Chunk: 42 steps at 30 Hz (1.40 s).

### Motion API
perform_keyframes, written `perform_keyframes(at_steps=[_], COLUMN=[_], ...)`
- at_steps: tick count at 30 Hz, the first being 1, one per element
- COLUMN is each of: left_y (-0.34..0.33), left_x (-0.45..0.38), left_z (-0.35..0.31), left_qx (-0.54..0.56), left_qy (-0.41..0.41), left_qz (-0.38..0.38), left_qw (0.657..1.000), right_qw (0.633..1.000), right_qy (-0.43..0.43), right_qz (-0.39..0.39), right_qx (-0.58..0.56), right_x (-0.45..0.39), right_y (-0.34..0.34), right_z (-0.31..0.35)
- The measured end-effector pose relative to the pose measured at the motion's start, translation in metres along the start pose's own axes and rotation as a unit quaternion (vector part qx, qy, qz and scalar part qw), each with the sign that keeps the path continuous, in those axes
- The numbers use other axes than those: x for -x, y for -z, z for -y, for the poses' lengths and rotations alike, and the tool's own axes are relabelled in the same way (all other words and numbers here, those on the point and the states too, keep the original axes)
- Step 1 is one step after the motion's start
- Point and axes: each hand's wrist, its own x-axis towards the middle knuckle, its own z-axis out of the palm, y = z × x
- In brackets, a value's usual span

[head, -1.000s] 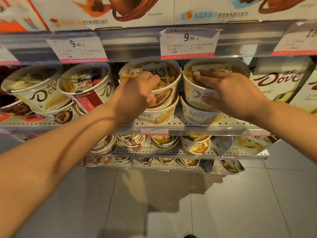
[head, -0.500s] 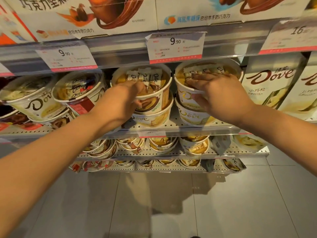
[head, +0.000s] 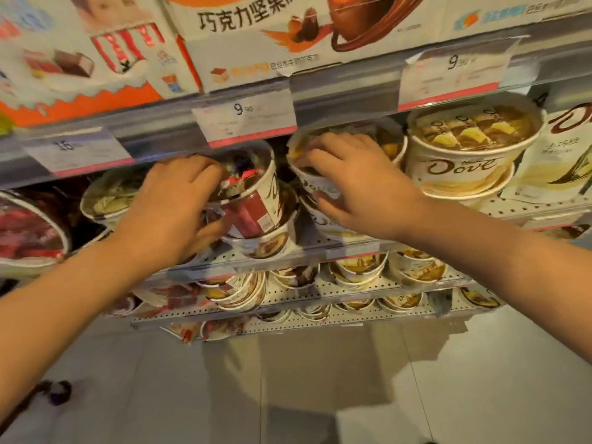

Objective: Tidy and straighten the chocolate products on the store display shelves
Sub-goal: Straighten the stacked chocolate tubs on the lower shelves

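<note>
Tiered store shelving in pale perforated metal over a grey tiled floor, with clear plastic rails carrying paper price tags. At the middle shelf, left grip closed round the red-labelled tub, fingers curled over its rim and thumb against the wall below. Right grip clamped on the cream tub just beside it, fingers over the clear lid, thumb on the side. Both shifted one stack to the left since half a second ago: then on the two cream stacks, now on the red-labelled one and the nearer cream one. Released to the right, the Dove tub stacked on another, tipped forward with its logo facing out; probably that stack done, with the work moving leftward along the row. Red-labelled tub canted, label turned aside, so likely next for squaring up. Tubs all round, tapered paper cups, smooth and printed, under see-through lids showing small wrapped pieces; light and apt to slide or topple when stacked. Further left, more tubs, blurred. Far right, a flat glossy pouch leaning upright. Above, printed cardboard boxes; below, two lower shelves of nested tubs, some askew and not yet tidied.
</note>
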Motion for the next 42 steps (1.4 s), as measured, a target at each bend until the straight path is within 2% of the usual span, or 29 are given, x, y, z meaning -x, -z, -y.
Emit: perform_keyframes(at_steps=[5,9,12,14,16,19,22,26,29,32,35,38,42], left_y=[0.002,0.0,-0.013,-0.021,-0.023,-0.026,-0.028,-0.028,-0.026,-0.031,-0.035,-0.036,-0.033], left_x=[0.029,0.047,0.061,0.068,0.072,0.08,0.088,0.089,0.086,0.074,0.063,0.065,0.076], left_z=[0.056,0.087,0.096,0.101,0.106,0.114,0.127,0.137,0.133,0.124,0.114,0.114,0.132], left_qx=[0.056,0.034,0.038,0.069,0.1,0.081,0.102,0.064,0.117,0.175,0.188,0.177,0.162], left_qy=[-0.003,0.009,0.041,0.046,0.051,0.008,0.021,-0.028,-0.003,0.059,0.068,0.05,0.021], left_qz=[0.028,0.04,0.043,0.014,-0.028,-0.04,-0.014,0.038,0.038,0.025,0.027,0.005,0.014], left_qw=[0.998,0.999,0.997,0.996,0.993,0.996,0.994,0.997,0.992,0.983,0.98,0.983,0.987], right_qw=[0.998,0.994,0.991,0.991,0.993,0.998,1.0,0.998,0.999,0.995,0.985,0.983,0.99], right_qy=[-0.032,-0.051,-0.065,-0.06,-0.044,-0.022,-0.005,0.002,-0.018,-0.031,-0.051,-0.055,-0.024], right_qz=[0.035,0.059,0.11,0.121,0.105,0.055,0.019,-0.015,0.015,0.093,0.165,0.166,0.134], right_qx=[0.032,0.075,0.044,0.019,0.012,-0.011,0.006,0.055,0.044,-0.015,0.021,0.054,0.027], right_x=[-0.046,-0.064,-0.064,-0.064,-0.064,-0.064,-0.068,-0.075,-0.084,-0.089,-0.086,-0.08,-0.079], right_y=[-0.011,-0.01,-0.01,-0.013,-0.016,-0.021,-0.028,-0.039,-0.04,-0.03,-0.022,-0.021,-0.018], right_z=[0.047,0.057,0.059,0.06,0.064,0.073,0.089,0.106,0.11,0.104,0.092,0.086,0.092])
